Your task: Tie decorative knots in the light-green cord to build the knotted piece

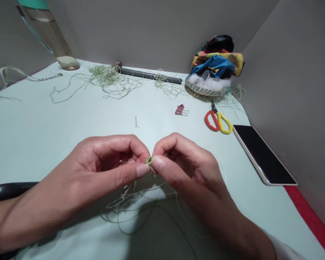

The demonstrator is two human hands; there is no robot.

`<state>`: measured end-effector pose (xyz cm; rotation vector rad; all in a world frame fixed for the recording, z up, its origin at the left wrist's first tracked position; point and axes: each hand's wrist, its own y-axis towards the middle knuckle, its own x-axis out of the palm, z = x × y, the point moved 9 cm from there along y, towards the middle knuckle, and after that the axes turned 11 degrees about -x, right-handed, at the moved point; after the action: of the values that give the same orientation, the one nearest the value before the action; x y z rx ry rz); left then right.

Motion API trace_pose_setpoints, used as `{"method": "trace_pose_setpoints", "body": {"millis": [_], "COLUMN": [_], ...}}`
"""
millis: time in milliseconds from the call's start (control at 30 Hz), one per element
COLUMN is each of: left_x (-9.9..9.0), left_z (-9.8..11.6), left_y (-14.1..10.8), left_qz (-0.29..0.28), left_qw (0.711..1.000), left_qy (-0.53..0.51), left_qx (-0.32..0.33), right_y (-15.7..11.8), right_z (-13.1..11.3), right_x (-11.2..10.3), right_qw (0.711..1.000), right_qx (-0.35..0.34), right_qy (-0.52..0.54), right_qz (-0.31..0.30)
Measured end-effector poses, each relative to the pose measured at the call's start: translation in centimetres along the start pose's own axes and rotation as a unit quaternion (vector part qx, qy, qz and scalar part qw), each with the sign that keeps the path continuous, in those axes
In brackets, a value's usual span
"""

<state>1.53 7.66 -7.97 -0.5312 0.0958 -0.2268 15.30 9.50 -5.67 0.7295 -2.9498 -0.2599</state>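
Note:
My left hand (103, 166) and my right hand (189, 169) meet in the middle of the view. Their thumbs and forefingers pinch a small green beaded or knotted piece (148, 161) from either side, and the fingers partly hide it. Loose olive-green threads (132, 209) run down from the piece and lie in loops on the pale green cloth (43, 133) below my hands. A thin metal pin (135, 122) lies on the cloth a little beyond my left hand.
Tangled green thread piles (105, 77) lie at the far side, by a dark rod (148, 76). Also there are a pink binder clip (180, 110), red-and-yellow scissors (218, 121), a phone (264, 155), a woven basket of fabrics (207, 88) and a glass bottle (48, 39).

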Motion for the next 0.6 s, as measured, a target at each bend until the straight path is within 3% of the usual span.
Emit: {"method": "trace_pose_setpoints", "body": {"millis": [233, 467, 600], "left_x": [-0.1, -0.4, -0.4], "left_z": [0.0, 0.2, 0.4], "left_y": [0.1, 0.4, 0.4], "left_qz": [-0.004, -0.005, 0.0], "left_qw": [1.0, 0.999, 0.998], "left_qy": [-0.002, -0.031, -0.028], "left_qx": [0.005, 0.038, 0.049], "right_y": [-0.2, -0.3, -0.5], "right_z": [0.1, 2.2, 2.7], "right_x": [0.1, 0.7, 1.0], "right_qw": [1.0, 0.994, 0.991], "right_qx": [-0.004, 0.103, 0.118], "right_qy": [-0.022, 0.045, 0.069], "right_qz": [-0.008, -0.006, -0.012]}}
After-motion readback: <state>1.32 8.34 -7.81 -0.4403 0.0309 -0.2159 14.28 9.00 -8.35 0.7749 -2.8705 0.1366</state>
